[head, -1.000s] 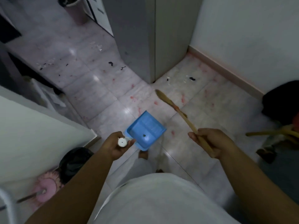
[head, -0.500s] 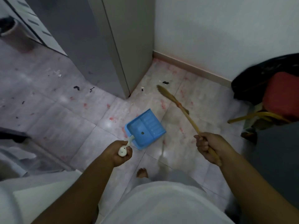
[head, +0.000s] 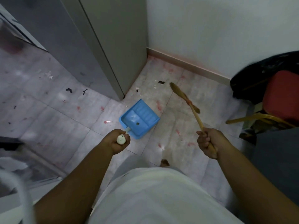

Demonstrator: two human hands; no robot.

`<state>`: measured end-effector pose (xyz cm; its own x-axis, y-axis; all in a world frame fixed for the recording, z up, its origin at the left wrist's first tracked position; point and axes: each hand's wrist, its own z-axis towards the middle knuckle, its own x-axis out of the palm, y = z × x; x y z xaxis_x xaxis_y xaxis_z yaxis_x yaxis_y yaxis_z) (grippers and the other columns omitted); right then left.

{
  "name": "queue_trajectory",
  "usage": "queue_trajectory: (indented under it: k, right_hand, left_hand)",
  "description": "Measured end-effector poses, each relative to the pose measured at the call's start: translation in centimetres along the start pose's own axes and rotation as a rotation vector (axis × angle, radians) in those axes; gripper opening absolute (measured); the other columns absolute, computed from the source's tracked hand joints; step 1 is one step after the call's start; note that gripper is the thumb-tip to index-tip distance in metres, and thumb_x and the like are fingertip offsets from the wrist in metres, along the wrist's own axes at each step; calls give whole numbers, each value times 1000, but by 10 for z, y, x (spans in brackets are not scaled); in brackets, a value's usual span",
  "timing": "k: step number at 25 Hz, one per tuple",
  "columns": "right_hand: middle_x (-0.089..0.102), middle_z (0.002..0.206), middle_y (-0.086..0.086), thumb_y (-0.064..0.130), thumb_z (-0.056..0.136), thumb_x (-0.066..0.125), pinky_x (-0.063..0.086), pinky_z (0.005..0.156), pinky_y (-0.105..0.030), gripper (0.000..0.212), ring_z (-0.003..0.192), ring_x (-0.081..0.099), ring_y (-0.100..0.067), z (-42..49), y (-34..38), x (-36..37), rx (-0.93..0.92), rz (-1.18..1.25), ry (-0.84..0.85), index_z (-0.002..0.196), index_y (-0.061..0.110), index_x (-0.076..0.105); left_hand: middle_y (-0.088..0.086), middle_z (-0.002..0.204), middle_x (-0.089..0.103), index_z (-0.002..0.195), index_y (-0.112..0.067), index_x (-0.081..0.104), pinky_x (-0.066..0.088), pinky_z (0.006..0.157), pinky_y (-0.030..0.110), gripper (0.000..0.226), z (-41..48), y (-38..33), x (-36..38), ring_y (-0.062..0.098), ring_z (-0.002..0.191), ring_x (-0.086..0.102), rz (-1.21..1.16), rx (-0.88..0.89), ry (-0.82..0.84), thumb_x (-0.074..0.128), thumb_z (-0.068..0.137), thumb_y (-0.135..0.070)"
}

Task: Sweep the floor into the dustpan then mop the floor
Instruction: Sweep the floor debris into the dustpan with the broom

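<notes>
Turning further toward the corner where the grey cabinet meets the wall. Bringing the blue dustpan closer to the cabinet's near corner, left hand trailing behind it. Swinging the broom tip toward the black scrap beside the cabinet, right hand drawing back.

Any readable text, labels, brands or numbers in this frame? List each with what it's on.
None readable.
blue dustpan: moulded ridges only, no lettering visible.
dustpan handle end in the left hand: plain white, only small dark dots.
broom in the right hand: no label.
red chair and grey cabinet: no markings seen; the frame is motion-blurred.
</notes>
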<state>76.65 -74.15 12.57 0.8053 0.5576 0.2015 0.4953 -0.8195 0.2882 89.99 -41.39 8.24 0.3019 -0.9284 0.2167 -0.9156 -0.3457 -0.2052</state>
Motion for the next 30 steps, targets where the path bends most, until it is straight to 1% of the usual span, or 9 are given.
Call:
queue_trajectory:
  k: [4,9,13,17,22,26,30]
  right_hand:
    - [36,45,5,28,103,36,23,27,-14,29,28,30,-5,21,29,18,23,-40,-9,88,7,49]
    - [35,44,5,26,103,34,23,27,-14,28,29,29,-5,51,60,74,29,-56,-17,85,9,47]
    - [34,45,5,25,103,33,23,27,-14,28,28,30,-5,72,87,126,39,-28,-54,85,9,47]
    - [35,45,5,23,103,33,23,28,-12,26,29,30,-4,93,113,161,30,-13,-85,86,9,47]
    - [36,42,5,23,103,32,24,27,-14,26,29,31,-4,131,158,192,56,-37,-106,84,11,45]
    - [37,40,5,23,104,32,25,28,-14,25,28,32,-3,176,200,220,85,-86,-85,86,11,44]
    - [37,43,5,23,104,32,25,28,-15,26,28,31,-3,223,237,247,127,-176,-103,84,11,44]
  left_hand:
    - [11,64,47,127,1,38,53,45,22,35,16,-29,22,14,41,51,-42,-3,-3,47,93,-5]
    - [11,69,46,125,-1,39,50,40,21,32,45,-84,47,13,42,49,-31,-23,16,46,94,-7]
    - [12,72,46,121,-1,41,50,40,21,30,68,-139,59,14,45,50,10,-77,6,47,93,-7]
    - [12,73,46,119,-2,43,50,40,21,28,84,-175,72,14,45,52,37,-107,-8,48,92,-8]
    - [11,71,45,125,-2,41,51,41,20,33,105,-198,90,13,47,50,5,-139,-24,47,94,-10]
    - [11,71,44,128,1,38,51,44,18,37,120,-203,98,12,53,49,-56,-150,-60,47,94,-10]
    - [10,71,44,131,2,35,51,46,17,41,141,-199,109,12,48,51,-136,-187,-113,46,94,-12]
